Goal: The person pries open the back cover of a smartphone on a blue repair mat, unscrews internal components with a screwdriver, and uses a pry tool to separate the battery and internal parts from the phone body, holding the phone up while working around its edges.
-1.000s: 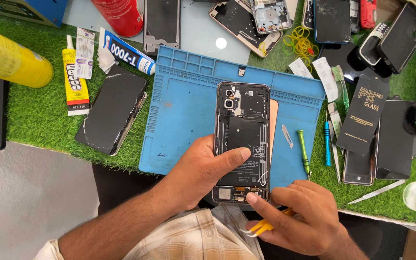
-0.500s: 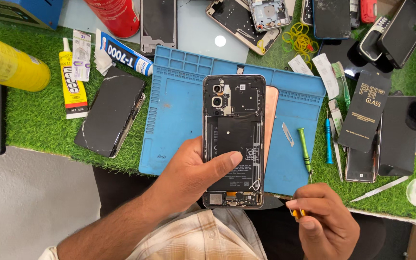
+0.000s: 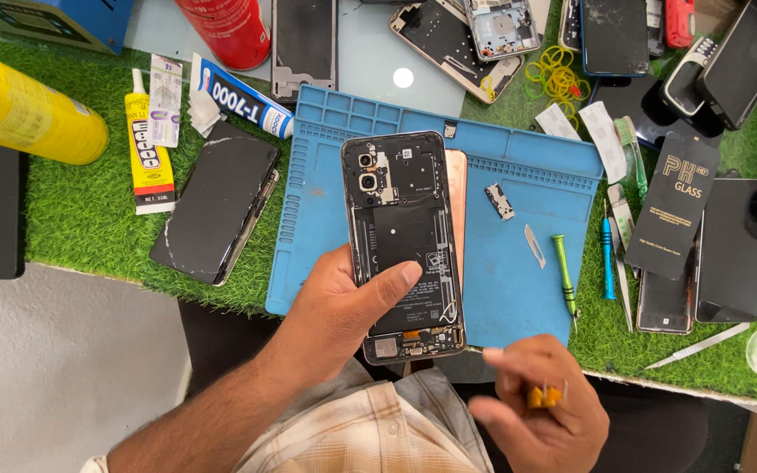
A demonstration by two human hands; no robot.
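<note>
**Ana:** Head view first: where is the opened phone point(image 3: 405, 245) now?

**Ben:** It is in the left hand point(image 3: 343, 307), held over the near edge of the blue repair mat point(image 3: 527, 289). The fingers wrap its left side from behind and the thumb lies across the bare insides near the lower middle. So that grip is closed on the phone. Its camera end points away from the person.

**Ana:** Has it moved since half a second ago?

**Ben:** Barely. The phone sits in much the same spot over the mat, with the same thumb hold. A thin copper-coloured panel point(image 3: 457, 210) shows along its right edge, as it did before.

**Ana:** And the right hand point(image 3: 536, 412)?

**Ben:** That is the change. A second ago its fingertips were at the phone's bottom edge. Half a second ago it had drawn off to the lower right. Now it is a little nearer, below the phone's bottom corner, but apart from it. Its fingers are curled around a small yellow-handled tool point(image 3: 545, 396), so that grip is closed too.

**Ana:** Anything near them on the counter?

**Ben:** A small metal bracket point(image 3: 498, 201) and a thin blade point(image 3: 535, 246) lie on the mat, a green screwdriver point(image 3: 565, 276) at its right edge, and a cracked dark phone point(image 3: 216, 203) on the green turf point(image 3: 81, 210) to the left.
</note>
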